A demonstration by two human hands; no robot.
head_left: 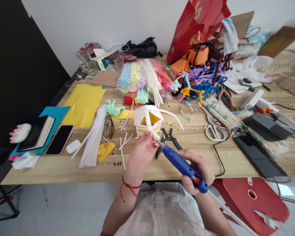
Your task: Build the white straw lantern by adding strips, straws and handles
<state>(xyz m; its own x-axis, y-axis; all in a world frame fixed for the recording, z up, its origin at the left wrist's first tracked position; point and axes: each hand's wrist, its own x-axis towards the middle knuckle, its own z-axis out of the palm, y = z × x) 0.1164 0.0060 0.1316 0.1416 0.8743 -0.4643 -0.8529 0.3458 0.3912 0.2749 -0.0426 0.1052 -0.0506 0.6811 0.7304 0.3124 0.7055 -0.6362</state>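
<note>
My right hand [196, 168] grips a blue glue gun [178, 160], its metal tip pointing up and left. The tip meets, or nearly meets, a white fuzzy strip [152, 133] pinched in the fingers of my left hand [142, 150]. Just beyond, a small lantern-like frame of white pipe cleaners with yellow panels [147, 119] stands on the table, and the strip overlaps its front; whether they are joined I cannot tell. Wire strippers with dark green handles [170, 136] lie behind the glue gun, partly hidden by it.
White pipe cleaners [92, 141], glasses [109, 126] and a phone [60, 140] lie to the left. Coloured pipe cleaner bundles [137, 78] are at the back. Scissors [215, 132], wooden sticks [220, 111] and a black cable [220, 157] lie right.
</note>
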